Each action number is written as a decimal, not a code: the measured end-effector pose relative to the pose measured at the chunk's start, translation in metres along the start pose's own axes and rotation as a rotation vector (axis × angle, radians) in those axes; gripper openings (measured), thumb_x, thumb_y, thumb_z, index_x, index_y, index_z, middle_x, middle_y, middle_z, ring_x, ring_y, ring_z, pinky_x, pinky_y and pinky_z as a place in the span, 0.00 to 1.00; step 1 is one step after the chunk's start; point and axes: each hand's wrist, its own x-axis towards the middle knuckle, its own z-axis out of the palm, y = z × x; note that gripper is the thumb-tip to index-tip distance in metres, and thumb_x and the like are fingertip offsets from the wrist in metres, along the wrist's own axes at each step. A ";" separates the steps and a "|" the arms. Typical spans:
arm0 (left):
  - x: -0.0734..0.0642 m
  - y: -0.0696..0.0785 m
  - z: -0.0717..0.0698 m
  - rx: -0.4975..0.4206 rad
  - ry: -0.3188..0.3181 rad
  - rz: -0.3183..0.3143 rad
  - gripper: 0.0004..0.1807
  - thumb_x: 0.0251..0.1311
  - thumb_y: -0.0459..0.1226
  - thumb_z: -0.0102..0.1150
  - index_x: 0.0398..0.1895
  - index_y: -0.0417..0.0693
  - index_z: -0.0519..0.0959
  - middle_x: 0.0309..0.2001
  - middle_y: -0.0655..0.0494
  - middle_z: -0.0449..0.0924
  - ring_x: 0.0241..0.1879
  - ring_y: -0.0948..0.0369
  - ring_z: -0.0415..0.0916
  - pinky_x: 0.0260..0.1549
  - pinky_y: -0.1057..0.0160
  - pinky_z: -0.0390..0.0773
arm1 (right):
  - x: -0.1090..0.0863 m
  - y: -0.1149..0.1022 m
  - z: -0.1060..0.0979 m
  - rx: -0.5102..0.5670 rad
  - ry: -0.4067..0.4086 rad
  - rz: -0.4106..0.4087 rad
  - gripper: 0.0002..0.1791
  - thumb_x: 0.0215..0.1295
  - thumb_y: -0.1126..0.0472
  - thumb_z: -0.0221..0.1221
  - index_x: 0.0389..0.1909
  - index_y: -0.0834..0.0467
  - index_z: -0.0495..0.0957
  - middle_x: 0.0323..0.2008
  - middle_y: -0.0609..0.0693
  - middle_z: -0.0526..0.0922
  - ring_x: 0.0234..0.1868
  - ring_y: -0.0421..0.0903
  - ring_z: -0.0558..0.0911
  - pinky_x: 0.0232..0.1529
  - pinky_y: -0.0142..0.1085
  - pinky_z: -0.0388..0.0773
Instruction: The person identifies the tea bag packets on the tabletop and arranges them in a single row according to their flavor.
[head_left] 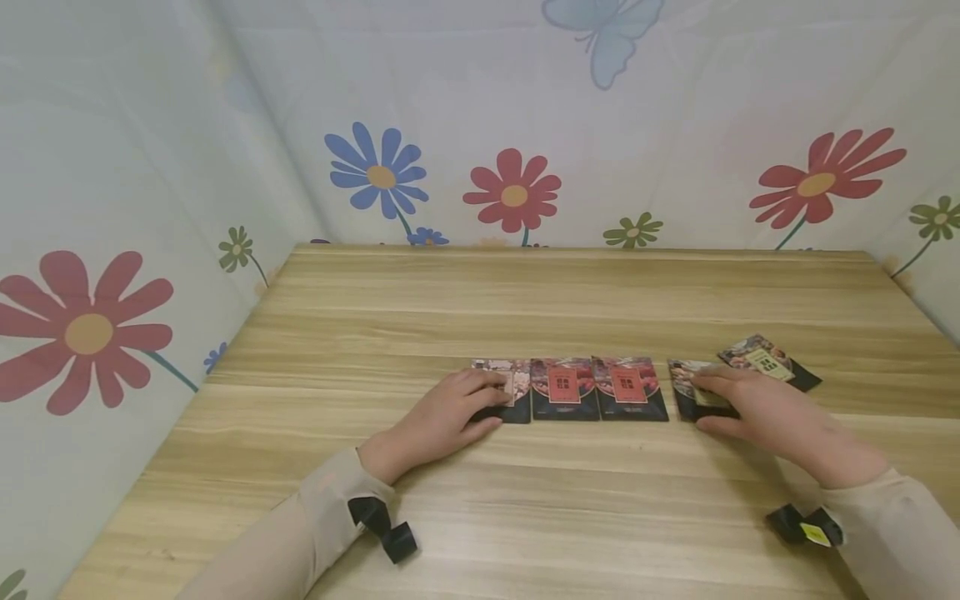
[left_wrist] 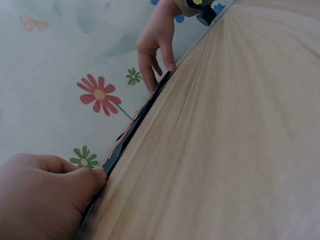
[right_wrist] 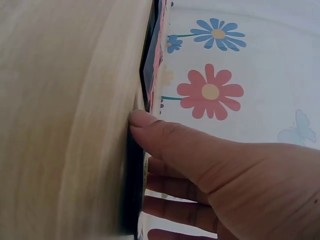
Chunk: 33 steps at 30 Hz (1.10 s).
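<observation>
My left hand (head_left: 442, 412) rests on a flat printed packet (head_left: 517, 408) at the left end of a row, its thumb at the near edge. To the right, two packets with red labels, one (head_left: 566, 388) beside the other (head_left: 630, 388), lie side by side. My right hand (head_left: 772, 412) lies over another packet (head_left: 681, 387), fingers on top and thumb by its near edge. A narrow gap separates that packet from the row. Partly behind the right hand, a tilted packet with a pale label (head_left: 768, 362) lies on the table. The right wrist view shows the thumb (right_wrist: 145, 120) touching the packet's dark edge.
The wooden table (head_left: 525, 300) carries all the packets. A flowered cloth (head_left: 675, 125) hangs behind it and along the sides. Black straps with small blocks, one on the left wrist (head_left: 384, 527) and one on the right (head_left: 802, 527), hang near the tabletop.
</observation>
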 end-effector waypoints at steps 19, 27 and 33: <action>0.001 -0.001 0.000 0.002 -0.008 0.000 0.16 0.65 0.45 0.56 0.54 0.52 0.79 0.61 0.52 0.75 0.61 0.54 0.72 0.64 0.54 0.70 | 0.002 -0.004 0.005 0.019 0.036 -0.020 0.31 0.59 0.51 0.65 0.59 0.65 0.74 0.58 0.66 0.76 0.58 0.67 0.75 0.58 0.61 0.72; 0.001 -0.001 0.000 0.007 -0.008 0.002 0.17 0.65 0.45 0.56 0.54 0.52 0.79 0.61 0.52 0.75 0.61 0.54 0.72 0.64 0.54 0.70 | 0.002 -0.008 0.004 0.021 0.045 -0.034 0.31 0.59 0.51 0.64 0.59 0.64 0.74 0.58 0.66 0.76 0.59 0.66 0.74 0.58 0.60 0.71; 0.001 0.000 0.000 0.007 -0.009 -0.002 0.17 0.65 0.46 0.56 0.54 0.52 0.79 0.61 0.52 0.74 0.61 0.54 0.72 0.64 0.54 0.70 | 0.002 -0.008 0.005 0.027 0.056 -0.035 0.31 0.59 0.51 0.65 0.59 0.65 0.74 0.58 0.65 0.76 0.59 0.65 0.75 0.58 0.60 0.71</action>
